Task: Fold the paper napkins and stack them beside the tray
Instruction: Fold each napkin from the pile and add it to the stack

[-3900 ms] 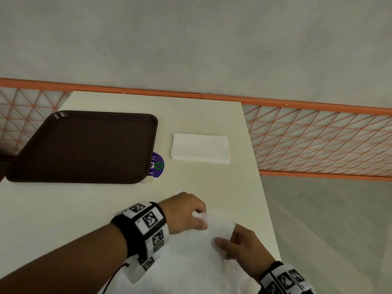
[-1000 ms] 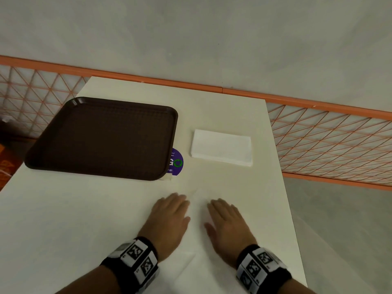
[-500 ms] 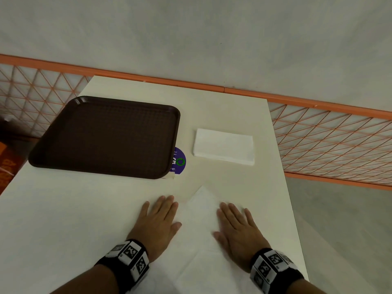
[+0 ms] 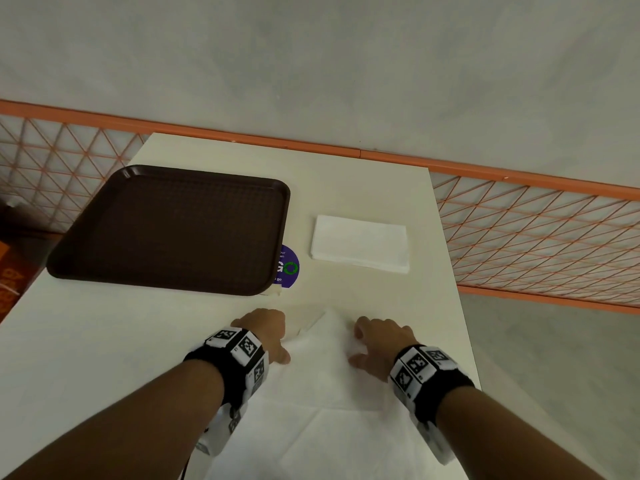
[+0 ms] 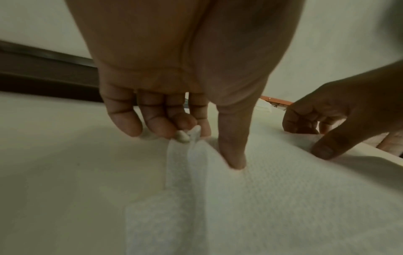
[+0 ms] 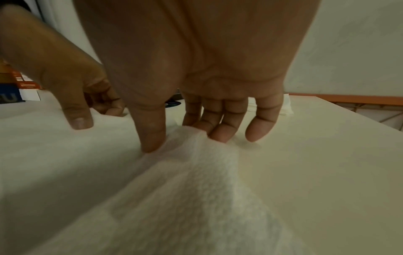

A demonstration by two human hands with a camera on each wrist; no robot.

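Note:
A white paper napkin (image 4: 322,372) lies unfolded on the near part of the cream table (image 4: 346,174), one corner pointing away from me. My left hand (image 4: 277,337) pinches its left far edge between thumb and curled fingers (image 5: 165,126), and the paper (image 5: 194,138) lifts there. My right hand (image 4: 367,344) pinches the right far edge (image 6: 191,148) the same way, thumb on top. A stack of folded napkins (image 4: 360,242) rests just right of the brown tray (image 4: 173,230), which holds nothing.
A round purple sticker (image 4: 288,266) peeks out by the tray's near right corner. An orange lattice railing (image 4: 536,233) runs behind and to the right of the table. The table's right edge (image 4: 462,313) lies close to my right hand.
Half a second ago both hands lay flat on the napkin. Now their fingers have curled and taken hold of its far edges.

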